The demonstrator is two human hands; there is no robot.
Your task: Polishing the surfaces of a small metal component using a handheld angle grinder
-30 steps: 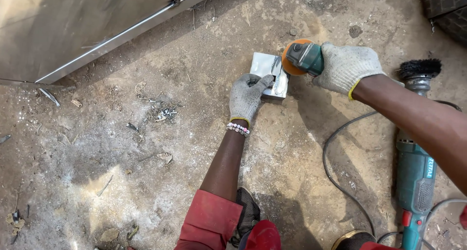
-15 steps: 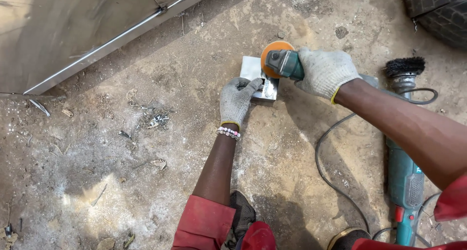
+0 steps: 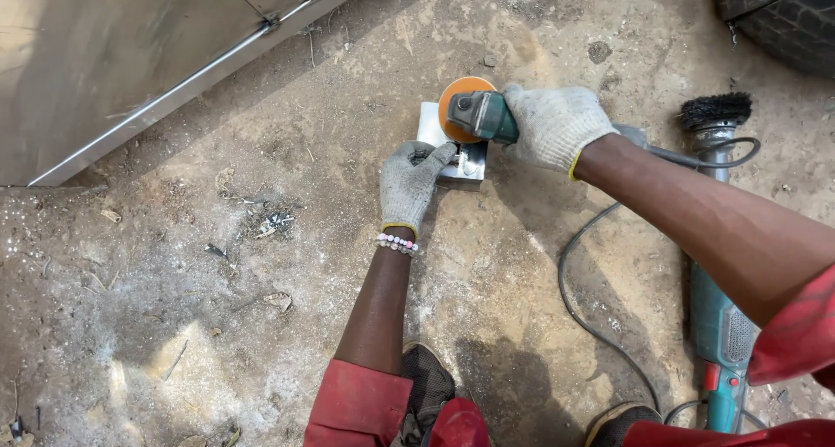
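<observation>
Head view, looking down at a dirt floor.

Metal piece [image 3: 452, 156]: small, flat, shiny, roughly rectangular; lies on the ground at the far centre, directly under both hands. Left hand [image 3: 410, 186], in a grey knitted glove with a beaded bracelet at the wrist, presses down on its near left edge, fingers laid flat rather than curled round it. Right hand [image 3: 557, 127], in a white knitted glove with a yellow cuff, is clamped round the body of a grinder [image 3: 481, 115], teal with an orange round disc; the disc sits over the far part of the metal piece, just beyond the left fingertips. Whether the disc touches the metal cannot be told.

Second grinder [image 3: 718, 264]: long, teal and grey body, black wire brush at its far end; lies on the ground at the right, well apart from the metal piece, partly behind the right forearm. Black cable [image 3: 578, 303] loops across the ground between the two arms.

Metal sheet [image 3: 113, 64]: large, smooth, dull silver, with a raised seam; far left.

Tyre [image 3: 774, 16]: black, ribbed tread; far right corner.

Ground: packed brown earth, pale dust, scattered scraps. Red sleeves at the near edge.
</observation>
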